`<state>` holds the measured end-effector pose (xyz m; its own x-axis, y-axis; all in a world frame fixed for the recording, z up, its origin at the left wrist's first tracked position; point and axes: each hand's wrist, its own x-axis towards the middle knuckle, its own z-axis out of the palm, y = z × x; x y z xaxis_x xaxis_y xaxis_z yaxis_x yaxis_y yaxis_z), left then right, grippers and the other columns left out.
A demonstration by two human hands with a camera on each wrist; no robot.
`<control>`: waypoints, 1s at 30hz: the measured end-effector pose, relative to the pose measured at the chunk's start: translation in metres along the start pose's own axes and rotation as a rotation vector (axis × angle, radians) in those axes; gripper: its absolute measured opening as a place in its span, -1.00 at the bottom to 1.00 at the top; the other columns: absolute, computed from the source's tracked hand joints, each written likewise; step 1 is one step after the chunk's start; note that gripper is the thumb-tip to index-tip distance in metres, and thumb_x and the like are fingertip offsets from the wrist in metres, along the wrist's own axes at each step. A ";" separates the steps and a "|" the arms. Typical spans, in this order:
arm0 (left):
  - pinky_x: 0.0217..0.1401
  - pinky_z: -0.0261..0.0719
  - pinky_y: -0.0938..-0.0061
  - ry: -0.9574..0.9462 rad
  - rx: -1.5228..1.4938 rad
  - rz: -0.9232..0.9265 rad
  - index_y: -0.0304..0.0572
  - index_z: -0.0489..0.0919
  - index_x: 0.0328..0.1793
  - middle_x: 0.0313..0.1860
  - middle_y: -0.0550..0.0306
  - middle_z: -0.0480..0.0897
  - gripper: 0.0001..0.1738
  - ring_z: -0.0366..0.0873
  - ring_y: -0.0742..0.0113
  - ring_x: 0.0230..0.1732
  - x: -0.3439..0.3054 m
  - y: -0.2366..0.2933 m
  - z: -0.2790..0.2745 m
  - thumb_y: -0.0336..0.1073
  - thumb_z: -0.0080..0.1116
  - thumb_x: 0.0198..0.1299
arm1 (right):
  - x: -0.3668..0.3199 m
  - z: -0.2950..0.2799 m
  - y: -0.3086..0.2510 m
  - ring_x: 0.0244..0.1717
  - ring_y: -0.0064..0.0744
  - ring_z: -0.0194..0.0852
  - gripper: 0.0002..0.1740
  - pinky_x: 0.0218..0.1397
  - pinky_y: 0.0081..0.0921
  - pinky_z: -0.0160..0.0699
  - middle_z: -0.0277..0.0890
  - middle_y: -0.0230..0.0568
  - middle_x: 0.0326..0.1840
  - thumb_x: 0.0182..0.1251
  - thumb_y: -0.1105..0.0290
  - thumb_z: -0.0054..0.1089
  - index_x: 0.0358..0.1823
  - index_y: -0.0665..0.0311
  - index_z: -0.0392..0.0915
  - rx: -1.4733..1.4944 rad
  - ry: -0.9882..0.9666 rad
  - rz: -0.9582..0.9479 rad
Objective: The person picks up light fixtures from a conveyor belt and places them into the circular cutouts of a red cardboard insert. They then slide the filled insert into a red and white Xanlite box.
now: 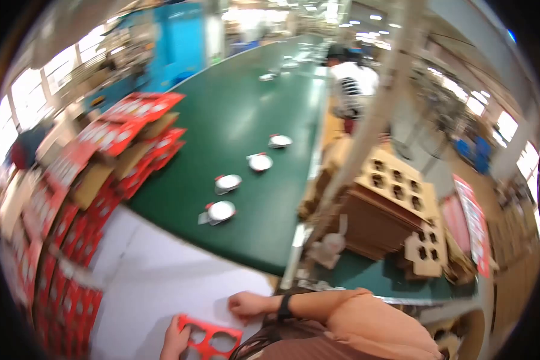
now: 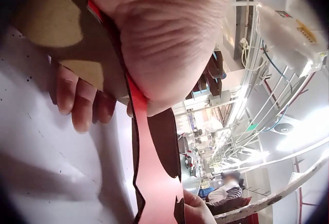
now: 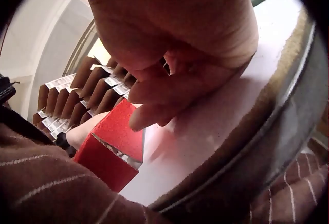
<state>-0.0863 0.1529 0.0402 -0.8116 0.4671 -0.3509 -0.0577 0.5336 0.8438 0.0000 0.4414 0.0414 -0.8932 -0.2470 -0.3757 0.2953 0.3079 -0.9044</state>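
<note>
Carton (image 1: 210, 333), red with round cut-outs: located at the near edge of the white table (image 1: 150, 258), gripped by the left hand (image 1: 174, 342), thumb side on one face, fingertips showing past the other. Right hand (image 1: 247, 304): just beside the carton, fingers loosely bent, nothing seen in its grasp; contact with the carton cannot be told. Green conveyor (image 1: 222, 120) adjoins the table's far edge; four white cups (image 1: 221, 211) with red parts sit on it in a slanting row. Red cartons (image 1: 72, 240) stacked along the table's left edge. Brown inserts (image 1: 378, 222) piled right of the conveyor, beside a post (image 1: 372, 114)
</note>
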 end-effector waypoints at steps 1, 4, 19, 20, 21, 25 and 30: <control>-0.26 0.57 0.41 -0.015 0.015 0.014 -0.16 0.42 0.16 -0.27 0.03 0.62 -0.60 0.61 0.30 -0.34 -0.007 0.016 -0.002 -0.34 0.05 0.17 | 0.001 0.002 0.003 -0.61 -0.46 0.58 -0.83 -0.50 -0.44 0.57 0.54 -0.22 -0.58 0.22 0.48 -0.07 -0.23 0.36 0.49 -0.032 0.011 0.010; -0.27 0.57 0.38 0.018 0.064 -0.074 -0.12 0.40 0.19 -0.28 0.01 0.63 -0.58 0.62 0.25 -0.37 -0.020 0.043 -0.005 -0.30 0.06 0.18 | -0.006 0.002 -0.011 -0.60 -0.42 0.62 -0.81 -0.52 -0.50 0.58 0.57 -0.21 -0.56 0.30 0.41 -0.07 -0.24 0.37 0.49 0.059 0.013 0.098; -0.11 0.55 0.49 -0.071 -0.311 -0.153 -0.18 0.35 0.27 -0.04 0.10 0.54 -0.55 0.51 0.39 -0.08 -0.012 0.016 -0.007 -0.45 0.05 0.23 | 0.117 -0.183 -0.055 0.03 0.08 0.40 -0.34 0.09 -0.17 0.45 0.43 0.08 0.00 0.00 0.02 0.32 0.00 0.37 0.41 -0.586 0.935 0.131; -0.07 0.54 0.47 -0.065 -0.274 -0.142 -0.17 0.35 0.27 -0.02 0.09 0.53 -0.54 0.50 0.37 -0.06 -0.014 0.022 -0.007 -0.47 0.04 0.22 | 0.121 -0.185 -0.052 0.02 0.07 0.42 -0.33 0.08 -0.18 0.46 0.43 0.07 0.00 -0.02 0.01 0.32 0.00 0.37 0.41 -0.624 0.861 0.172; 0.00 0.52 0.43 -0.044 -0.217 -0.132 -0.17 0.38 0.25 -0.02 0.09 0.53 -0.55 0.50 0.34 -0.04 -0.017 0.031 -0.009 -0.49 0.03 0.20 | 0.123 -0.185 -0.052 0.02 0.07 0.42 -0.33 0.08 -0.18 0.46 0.43 0.07 0.00 -0.02 0.01 0.32 0.00 0.37 0.41 -0.624 0.860 0.169; 0.06 0.50 0.44 -0.009 -0.183 -0.251 -0.17 0.39 0.23 0.01 0.08 0.52 -0.56 0.48 0.32 0.02 -0.008 0.013 -0.013 -0.48 0.04 0.19 | 0.124 -0.183 -0.046 0.01 0.05 0.47 -0.32 0.06 -0.21 0.49 0.47 0.09 -0.04 -0.10 0.07 0.39 -0.01 0.37 0.42 -0.465 0.773 0.157; 0.19 0.42 0.30 0.103 0.396 0.227 -0.18 0.28 0.36 0.18 -0.12 0.42 -0.38 0.40 0.08 0.17 -0.007 0.014 -0.019 -0.39 0.15 0.14 | 0.121 -0.179 -0.038 -0.14 -0.20 0.58 -0.45 -0.09 -0.34 0.56 0.57 -0.03 -0.29 -0.14 0.24 0.48 -0.15 0.41 0.47 -0.017 0.593 0.109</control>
<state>-0.0928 0.1440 0.0620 -0.8323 0.5420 -0.1161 0.3387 0.6632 0.6674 -0.1803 0.5643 0.0666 -0.8964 0.3397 -0.2846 0.3943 0.3183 -0.8621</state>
